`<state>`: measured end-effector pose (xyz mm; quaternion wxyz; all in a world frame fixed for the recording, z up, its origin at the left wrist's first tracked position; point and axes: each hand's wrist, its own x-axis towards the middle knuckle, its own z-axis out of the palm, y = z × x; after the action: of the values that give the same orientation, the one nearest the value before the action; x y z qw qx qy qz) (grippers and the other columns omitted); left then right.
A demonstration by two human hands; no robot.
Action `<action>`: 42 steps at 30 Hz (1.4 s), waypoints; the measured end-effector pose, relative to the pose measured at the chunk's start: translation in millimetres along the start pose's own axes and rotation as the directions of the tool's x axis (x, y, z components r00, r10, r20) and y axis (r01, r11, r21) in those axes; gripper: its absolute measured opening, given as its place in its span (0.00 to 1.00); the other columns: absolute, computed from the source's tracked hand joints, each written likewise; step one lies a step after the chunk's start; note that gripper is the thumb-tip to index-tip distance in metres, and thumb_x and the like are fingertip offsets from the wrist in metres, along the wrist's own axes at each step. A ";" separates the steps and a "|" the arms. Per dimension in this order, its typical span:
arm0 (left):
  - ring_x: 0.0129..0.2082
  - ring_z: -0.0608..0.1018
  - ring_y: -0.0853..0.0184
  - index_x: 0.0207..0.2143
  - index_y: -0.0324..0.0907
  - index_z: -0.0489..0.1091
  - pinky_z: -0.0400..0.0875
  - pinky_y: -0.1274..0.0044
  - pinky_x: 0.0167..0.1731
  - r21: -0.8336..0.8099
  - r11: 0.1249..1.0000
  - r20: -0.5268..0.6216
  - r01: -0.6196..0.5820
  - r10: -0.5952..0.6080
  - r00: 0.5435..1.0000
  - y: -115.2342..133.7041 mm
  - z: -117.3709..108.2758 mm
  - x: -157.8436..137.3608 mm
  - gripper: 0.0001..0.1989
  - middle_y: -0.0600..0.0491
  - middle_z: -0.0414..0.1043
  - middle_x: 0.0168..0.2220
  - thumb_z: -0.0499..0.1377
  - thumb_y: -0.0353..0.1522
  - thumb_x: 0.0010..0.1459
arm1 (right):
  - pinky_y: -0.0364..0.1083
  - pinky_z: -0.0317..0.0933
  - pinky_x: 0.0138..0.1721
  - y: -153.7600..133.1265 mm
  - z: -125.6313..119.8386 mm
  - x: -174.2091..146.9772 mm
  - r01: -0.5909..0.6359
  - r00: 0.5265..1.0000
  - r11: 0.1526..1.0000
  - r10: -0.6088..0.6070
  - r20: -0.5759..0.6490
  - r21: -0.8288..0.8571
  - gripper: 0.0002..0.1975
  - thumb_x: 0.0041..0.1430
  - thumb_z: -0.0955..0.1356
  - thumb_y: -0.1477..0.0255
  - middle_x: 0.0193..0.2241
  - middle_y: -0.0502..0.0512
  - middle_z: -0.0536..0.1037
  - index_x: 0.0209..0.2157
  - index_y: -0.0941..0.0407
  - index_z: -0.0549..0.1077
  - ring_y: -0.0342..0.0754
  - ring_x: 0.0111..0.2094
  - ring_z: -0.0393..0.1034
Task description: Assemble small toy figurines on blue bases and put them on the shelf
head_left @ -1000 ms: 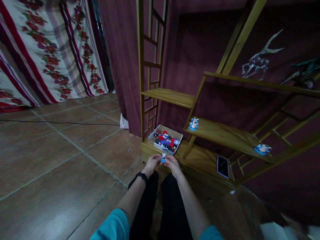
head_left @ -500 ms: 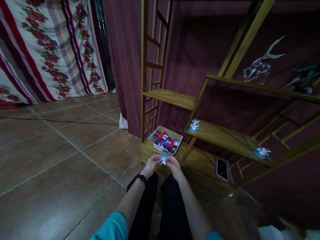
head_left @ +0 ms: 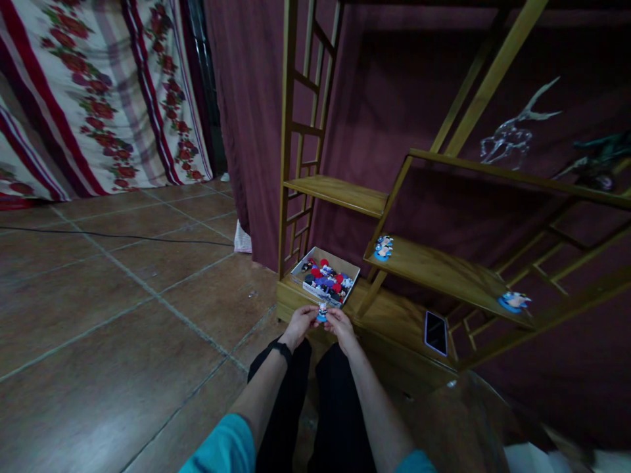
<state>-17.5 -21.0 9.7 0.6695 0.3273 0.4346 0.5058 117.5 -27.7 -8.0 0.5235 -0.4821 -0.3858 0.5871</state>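
Between the fingertips of both hands is a small white figurine (head_left: 322,311) on a blue base, standing upright with the base down. My left hand (head_left: 300,326) pinches it from the left, and my right hand (head_left: 342,325) from the right. Just beyond the hands, a shallow cardboard box (head_left: 302,270) holds many small figures with red, purple, black and white parts. Similar blue-based figurines (head_left: 383,248) stand together at the left end of the middle shelf. Another blue-based figurine (head_left: 514,301) is at that shelf's right end.
The wooden shelf unit (head_left: 444,272) fills the right side, with a phone (head_left: 436,332) lying on its low board. A clear deer ornament (head_left: 513,135) and a dark ornament (head_left: 599,157) stand higher up. A black cable (head_left: 118,235) crosses the tiled floor at left.
The figurine has been turned over in my fingers: its blue base was at the top and is now at the bottom. Both hands stay in nearly the same place.
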 end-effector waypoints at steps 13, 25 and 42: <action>0.20 0.73 0.73 0.27 0.34 0.72 0.67 0.82 0.22 -0.075 0.995 0.013 0.060 -0.059 0.998 -1.4 0.0 2.5 0.05 0.49 0.73 0.23 0.62 0.29 0.45 | 0.43 0.62 0.28 -1.9 -3.9 -1.7 0.001 1.000 0.999 -0.001 0.014 0.038 0.18 0.36 0.72 0.63 0.25 0.51 0.75 0.32 0.56 0.73 0.42 0.25 0.67; 0.23 0.74 0.72 0.29 0.35 0.73 0.68 0.81 0.26 -0.093 0.995 0.001 0.035 -0.035 0.999 -0.2 5.4 -1.7 0.08 0.48 0.74 0.26 0.64 0.27 0.42 | 0.44 0.62 0.31 -4.8 -3.0 -2.9 -0.018 0.999 0.998 0.020 -0.030 0.068 0.20 0.35 0.72 0.64 0.30 0.52 0.76 0.34 0.55 0.72 0.44 0.28 0.69; 0.22 0.73 0.73 0.29 0.35 0.72 0.66 0.81 0.25 -0.007 1.000 0.001 -0.008 0.008 1.000 -4.5 1.3 5.1 0.11 0.50 0.73 0.25 0.64 0.27 0.39 | 0.45 0.64 0.34 -2.5 -3.8 -1.8 0.023 1.000 0.997 -0.023 -0.008 0.071 0.18 0.37 0.72 0.66 0.34 0.54 0.75 0.34 0.55 0.72 0.47 0.34 0.70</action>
<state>-14.0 -17.4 5.1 0.6689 0.3270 0.4313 0.5095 121.8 -29.3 -6.3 0.5484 -0.4609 -0.3685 0.5925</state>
